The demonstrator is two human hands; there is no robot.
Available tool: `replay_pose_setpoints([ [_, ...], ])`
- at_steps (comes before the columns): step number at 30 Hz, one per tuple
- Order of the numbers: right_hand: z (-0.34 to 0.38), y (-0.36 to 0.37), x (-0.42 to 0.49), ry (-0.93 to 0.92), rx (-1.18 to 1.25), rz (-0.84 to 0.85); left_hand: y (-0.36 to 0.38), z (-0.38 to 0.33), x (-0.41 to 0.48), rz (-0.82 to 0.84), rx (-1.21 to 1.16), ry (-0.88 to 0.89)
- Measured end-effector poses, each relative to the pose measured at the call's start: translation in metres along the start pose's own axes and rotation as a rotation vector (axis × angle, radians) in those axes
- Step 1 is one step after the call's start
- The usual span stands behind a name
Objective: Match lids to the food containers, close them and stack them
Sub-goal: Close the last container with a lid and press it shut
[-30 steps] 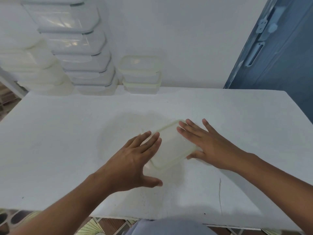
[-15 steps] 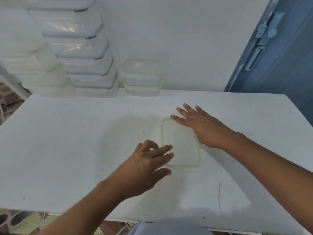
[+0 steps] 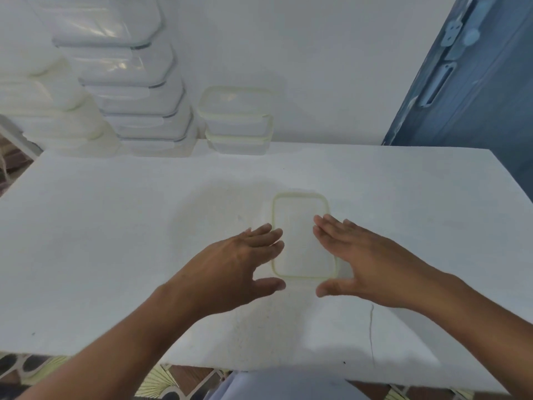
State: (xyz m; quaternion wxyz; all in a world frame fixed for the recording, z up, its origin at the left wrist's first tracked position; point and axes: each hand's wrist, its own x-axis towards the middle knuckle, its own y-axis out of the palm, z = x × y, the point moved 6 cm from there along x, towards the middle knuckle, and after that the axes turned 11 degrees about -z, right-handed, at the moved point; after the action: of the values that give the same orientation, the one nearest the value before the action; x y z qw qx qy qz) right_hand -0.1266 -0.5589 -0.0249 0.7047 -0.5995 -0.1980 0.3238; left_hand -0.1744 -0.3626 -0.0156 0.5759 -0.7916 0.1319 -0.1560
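Table point(image 3: 115, 255) holds tall container stacks point(image 3: 138, 96) far left, with a stack of 2 point(image 3: 236, 119) beside them. Lid point(image 3: 300, 243) lies flat mid-table. Left hand point(image 3: 230, 264) and right hand point(image 3: 372, 264) flank it, fingers straight and together, thumbs spread, fingertips over its side edges.

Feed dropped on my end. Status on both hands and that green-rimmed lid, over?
Left hand and right hand both open, flanking green-rimmed lid. Lid flat on table, not gripped. Container stacks at back wall, apart from it.
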Motion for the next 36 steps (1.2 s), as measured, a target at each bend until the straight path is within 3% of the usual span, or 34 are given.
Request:
replay_pose_setpoints([
  [8,0.003,0.011,0.001,-0.028,-0.093,-0.029,0.003,-0.005,0.012,0.138,0.097,-0.028],
  [11,0.003,0.007,0.003,-0.027,-0.113,-0.145,0.006,-0.007,0.013,0.121,0.142,-0.023],
  [14,0.003,0.013,0.001,-0.019,-0.153,-0.246,0.010,-0.007,0.010,-0.018,0.161,0.055],
  [17,0.005,0.024,-0.001,-0.045,-0.119,-0.393,0.023,-0.005,-0.002,-0.263,0.151,0.098],
  [22,0.004,0.032,-0.004,-0.075,-0.126,-0.523,0.033,-0.006,-0.010,-0.437,0.096,0.080],
  [28,0.000,0.035,-0.005,-0.100,-0.067,-0.579,0.035,-0.001,-0.014,-0.474,0.004,0.063],
  [31,-0.005,0.037,-0.007,-0.118,0.021,-0.581,0.034,0.008,-0.016,-0.417,-0.062,0.027],
  [36,-0.014,0.033,-0.007,-0.200,0.069,-0.508,0.021,0.007,-0.016,-0.327,0.063,0.116],
])
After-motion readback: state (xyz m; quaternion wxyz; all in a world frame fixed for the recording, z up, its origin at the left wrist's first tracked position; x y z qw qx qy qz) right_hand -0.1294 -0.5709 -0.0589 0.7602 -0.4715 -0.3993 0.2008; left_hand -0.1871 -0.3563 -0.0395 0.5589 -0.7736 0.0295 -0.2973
